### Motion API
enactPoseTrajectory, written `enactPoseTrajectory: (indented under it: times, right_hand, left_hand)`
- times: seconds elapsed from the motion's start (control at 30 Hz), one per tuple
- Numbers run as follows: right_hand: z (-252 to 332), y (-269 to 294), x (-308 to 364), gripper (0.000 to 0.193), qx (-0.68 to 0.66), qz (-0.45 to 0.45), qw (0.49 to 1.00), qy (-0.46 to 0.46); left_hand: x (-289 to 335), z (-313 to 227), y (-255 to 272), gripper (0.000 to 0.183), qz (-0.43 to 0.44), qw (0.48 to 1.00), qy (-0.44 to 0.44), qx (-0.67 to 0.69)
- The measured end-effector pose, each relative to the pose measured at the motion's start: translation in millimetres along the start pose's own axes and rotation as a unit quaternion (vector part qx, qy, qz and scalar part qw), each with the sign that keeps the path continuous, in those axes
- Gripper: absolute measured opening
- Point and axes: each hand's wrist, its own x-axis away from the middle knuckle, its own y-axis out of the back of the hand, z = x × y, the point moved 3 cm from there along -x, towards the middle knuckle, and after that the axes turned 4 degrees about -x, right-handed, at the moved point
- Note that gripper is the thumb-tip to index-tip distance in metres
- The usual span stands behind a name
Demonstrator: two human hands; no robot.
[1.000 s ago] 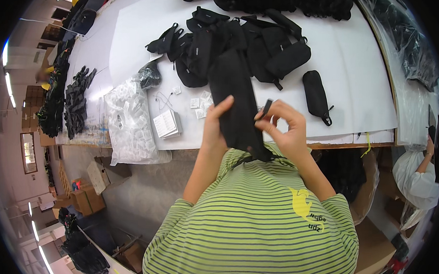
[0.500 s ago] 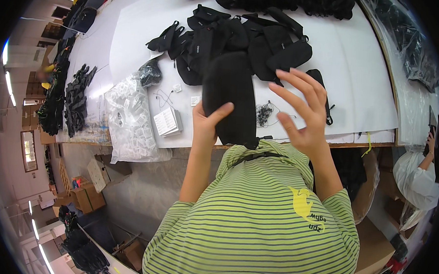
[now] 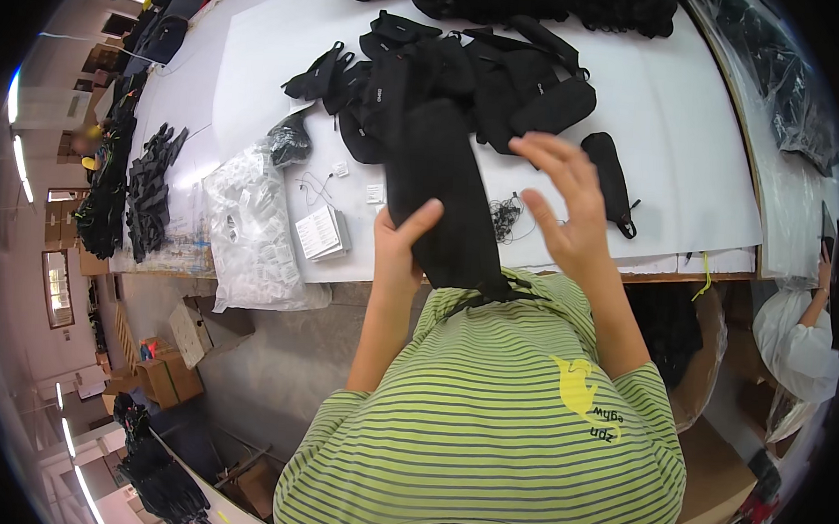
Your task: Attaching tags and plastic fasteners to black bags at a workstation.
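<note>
A long black fabric pouch [image 3: 441, 193] is held up in front of me, its lower end close to my shirt. My left hand [image 3: 404, 238] grips its left edge, thumb across the face and the other fingers behind it. Off the pouch's right side, my right hand [image 3: 567, 203] is raised with fingers apart, holding nothing; its fingertips are slightly blurred. Behind lies a heap of similar black pouches [image 3: 553, 104] on the white table. One more black pouch [image 3: 610, 181] lies alone just right of my right hand.
Left of me on the table [image 3: 674, 114] are a clear bag of white packets [image 3: 252, 231], a stack of printed cards [image 3: 320, 232] and a small wrapped black bundle [image 3: 289, 142]. Thin black cords [image 3: 506, 217] lie between my hands. Another person in white [image 3: 795, 335] is at the far right.
The pouch has tilted slightly, its lower end shifting right and down. My right hand has moved a little left, its fingers drawing closer together. My left hand keeps its grip.
</note>
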Motion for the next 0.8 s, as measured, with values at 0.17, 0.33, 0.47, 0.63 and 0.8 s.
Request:
enactPoseTrajectory:
  times: [0.17, 0.33, 0.47, 0.63, 0.8]
  right_hand:
    - [15.2, -15.2, 30.5, 0.031, -0.293, 0.177, 0.918, -0.2]
    - [21.3, -6.4, 36.4, 0.036, -0.275, 0.142, 0.942, -0.125]
    - [45.8, -2.7, 27.1, 0.049, 0.034, 0.141, 0.989, 0.017]
    - [4.6, -18.5, 45.3, 0.056, 0.135, 0.127, 0.981, -0.056]
    - [-38.8, 12.1, 55.7, 0.051, -0.2, 0.025, 0.947, -0.249]
  left_hand:
    - [-5.3, 3.3, 8.5, 0.031, 0.002, 0.992, 0.033, 0.122]
    - [-14.3, 17.4, 17.2, 0.029, 0.044, 0.971, 0.078, 0.221]
    - [-10.4, 20.0, -12.6, 0.03, -0.008, 0.993, 0.038, 0.107]
    - [-4.8, 57.3, -34.9, 0.035, 0.086, 0.982, 0.114, 0.127]
    - [-20.3, 62.7, 11.8, 0.053, 0.046, 0.943, -0.139, -0.299]
